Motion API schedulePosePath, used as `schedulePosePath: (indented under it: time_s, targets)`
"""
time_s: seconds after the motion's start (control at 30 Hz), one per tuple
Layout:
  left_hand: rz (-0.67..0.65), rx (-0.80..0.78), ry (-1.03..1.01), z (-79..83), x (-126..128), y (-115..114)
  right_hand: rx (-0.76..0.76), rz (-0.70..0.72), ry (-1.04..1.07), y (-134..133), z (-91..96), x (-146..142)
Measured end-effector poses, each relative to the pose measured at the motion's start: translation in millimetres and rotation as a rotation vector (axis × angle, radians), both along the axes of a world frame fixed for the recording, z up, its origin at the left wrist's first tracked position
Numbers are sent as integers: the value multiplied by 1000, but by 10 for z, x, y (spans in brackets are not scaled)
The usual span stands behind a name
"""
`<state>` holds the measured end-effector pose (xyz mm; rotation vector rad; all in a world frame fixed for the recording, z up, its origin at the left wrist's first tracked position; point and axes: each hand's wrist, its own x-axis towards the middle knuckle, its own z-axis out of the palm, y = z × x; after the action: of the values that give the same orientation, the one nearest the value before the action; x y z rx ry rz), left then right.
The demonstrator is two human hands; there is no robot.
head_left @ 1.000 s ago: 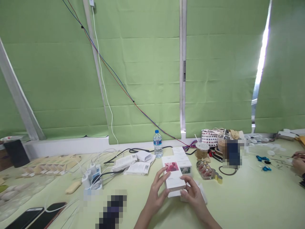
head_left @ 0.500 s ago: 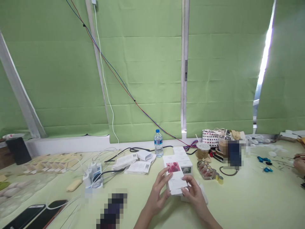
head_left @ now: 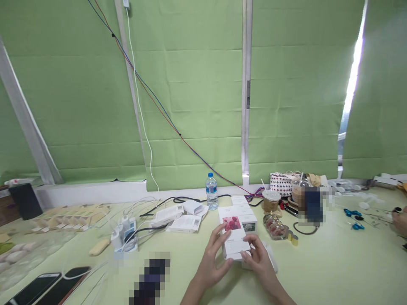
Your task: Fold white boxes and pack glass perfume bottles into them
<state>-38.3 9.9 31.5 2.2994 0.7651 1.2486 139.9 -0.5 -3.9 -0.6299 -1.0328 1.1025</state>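
My left hand point(head_left: 212, 259) and my right hand point(head_left: 258, 259) both grip a small white box point(head_left: 233, 237) with a pink flower picture on its top. The box is lifted slightly above the pale green table point(head_left: 318, 271). My left fingers press on its left side and my right fingers curl round its near right corner. Just behind it lie more white boxes point(head_left: 246, 218) of the same kind, one with a dark picture. Another white box lies under my right hand.
A water bottle point(head_left: 211, 191) stands behind the boxes. Folded white leaflets point(head_left: 178, 218) and chargers with cables point(head_left: 125, 235) lie to the left, phones point(head_left: 54, 286) at the near left. Cups point(head_left: 270, 200), a clear container point(head_left: 276, 226) and another person's hand point(head_left: 400, 220) are on the right.
The white box has tilted and shifted slightly in my hands; my right fingers have slid along its near edge. The view has drifted a little.
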Motion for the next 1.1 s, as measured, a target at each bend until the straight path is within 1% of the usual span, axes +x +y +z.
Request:
schedulePosePath:
  time_s: [0.3,0.57,0.7,0.97,1.1]
  targets:
    - [19,25,0,17,32,-29,-28,-16,-2,-11,10,-2]
    - [69,33,-15,-61,10,8,-41,-24,-29,-25,25,11]
    - [70,51,-19,-75,15,21,-39,-18,-42,-13,9,24]
    - [70,80,-30,-110,25,42,-15,74,-59,41,-85,74]
    - [92,110,-61,-124,29,52,-5,97,-67,49,-102,83]
